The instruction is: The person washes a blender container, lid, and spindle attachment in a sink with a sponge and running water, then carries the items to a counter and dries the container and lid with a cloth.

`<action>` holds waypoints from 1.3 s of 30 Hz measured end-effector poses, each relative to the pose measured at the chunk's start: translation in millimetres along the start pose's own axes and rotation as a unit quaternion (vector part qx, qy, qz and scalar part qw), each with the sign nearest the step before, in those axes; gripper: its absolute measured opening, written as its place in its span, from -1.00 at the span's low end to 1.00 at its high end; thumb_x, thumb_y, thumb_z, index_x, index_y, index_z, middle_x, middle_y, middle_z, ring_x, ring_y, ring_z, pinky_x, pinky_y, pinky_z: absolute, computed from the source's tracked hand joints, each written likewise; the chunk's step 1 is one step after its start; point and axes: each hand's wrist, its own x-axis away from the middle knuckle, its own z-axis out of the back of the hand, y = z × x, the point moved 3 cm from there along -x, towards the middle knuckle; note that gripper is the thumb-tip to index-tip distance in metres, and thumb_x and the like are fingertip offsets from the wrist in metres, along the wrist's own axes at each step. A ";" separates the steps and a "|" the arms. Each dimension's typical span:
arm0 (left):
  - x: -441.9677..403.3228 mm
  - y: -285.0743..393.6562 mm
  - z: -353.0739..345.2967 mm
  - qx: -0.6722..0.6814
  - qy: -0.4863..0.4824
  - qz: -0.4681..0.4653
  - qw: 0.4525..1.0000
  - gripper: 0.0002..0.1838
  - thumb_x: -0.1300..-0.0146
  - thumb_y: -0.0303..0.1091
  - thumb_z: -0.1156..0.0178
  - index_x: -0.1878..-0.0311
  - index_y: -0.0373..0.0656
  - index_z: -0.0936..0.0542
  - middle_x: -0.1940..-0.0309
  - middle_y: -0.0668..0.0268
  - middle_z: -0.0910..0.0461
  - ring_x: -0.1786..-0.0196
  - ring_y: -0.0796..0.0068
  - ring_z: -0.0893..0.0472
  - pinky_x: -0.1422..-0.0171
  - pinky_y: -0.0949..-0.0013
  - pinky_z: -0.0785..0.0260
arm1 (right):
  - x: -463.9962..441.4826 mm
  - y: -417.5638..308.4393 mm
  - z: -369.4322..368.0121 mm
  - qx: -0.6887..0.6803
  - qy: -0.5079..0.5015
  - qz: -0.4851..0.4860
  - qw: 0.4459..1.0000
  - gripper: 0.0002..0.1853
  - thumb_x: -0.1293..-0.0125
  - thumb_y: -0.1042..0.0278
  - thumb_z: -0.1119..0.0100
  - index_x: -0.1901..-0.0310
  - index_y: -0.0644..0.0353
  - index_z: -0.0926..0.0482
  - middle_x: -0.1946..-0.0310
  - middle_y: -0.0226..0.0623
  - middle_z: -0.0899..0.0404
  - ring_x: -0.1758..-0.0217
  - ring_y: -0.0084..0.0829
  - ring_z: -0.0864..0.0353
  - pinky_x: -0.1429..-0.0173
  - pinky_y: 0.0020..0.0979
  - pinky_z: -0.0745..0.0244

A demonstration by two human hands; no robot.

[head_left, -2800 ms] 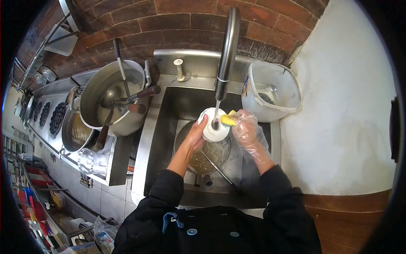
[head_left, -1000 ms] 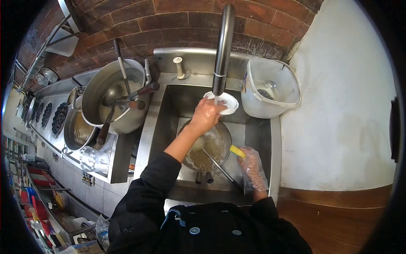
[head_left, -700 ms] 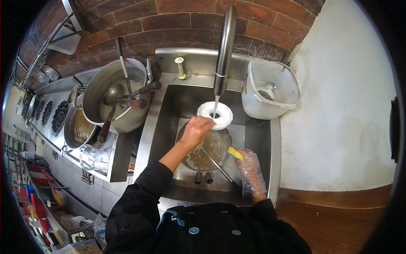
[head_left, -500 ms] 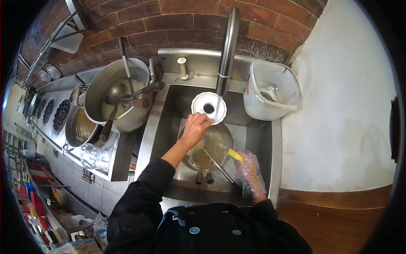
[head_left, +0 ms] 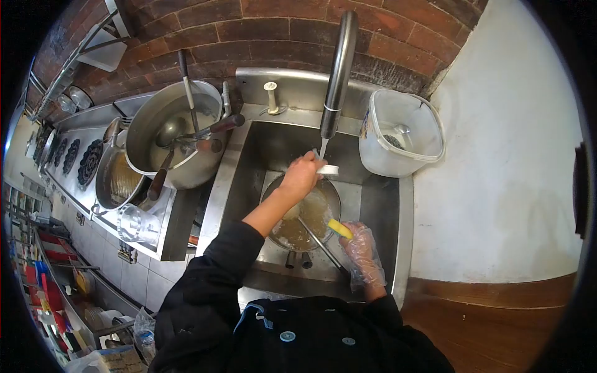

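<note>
My left hand (head_left: 301, 176) is closed on a white round piece (head_left: 328, 170), seen nearly edge-on under the faucet (head_left: 337, 81). Water runs from the spout onto it and my fingers. In a clear plastic glove, my right hand (head_left: 362, 248) grips a yellow sponge (head_left: 340, 228) at the right side of the sink. Below my hands, a round pan (head_left: 318, 214) of cloudy water sits in the steel sink (head_left: 268, 261), with a metal handle (head_left: 316, 239) slanting out of it.
A large pot (head_left: 144, 127) with ladles stands left of the sink, beside a smaller pot (head_left: 118, 180) and a clear container (head_left: 137, 225). Behind the sink is a white upright holder (head_left: 271, 98). A translucent bucket (head_left: 385, 158) holding a scourer stands at the right back corner.
The white piece went from facing up near the sponge to turned edge-on under the water. My right hand has moved down and right, away from it, with the sponge.
</note>
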 end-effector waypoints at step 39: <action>193.4 -206.3 77.9 0.081 0.187 0.496 0.844 -0.58 -0.11 -0.13 -0.19 0.07 -0.26 -0.54 0.23 0.09 -0.57 0.16 0.34 -0.55 0.04 0.33 -0.32 | 0.4 15.5 -34.4 0.007 -0.043 0.068 0.997 -0.56 0.16 0.36 -0.32 0.13 0.12 -0.53 0.21 -0.11 -0.52 0.13 -0.10 -0.51 0.04 -0.26 -0.41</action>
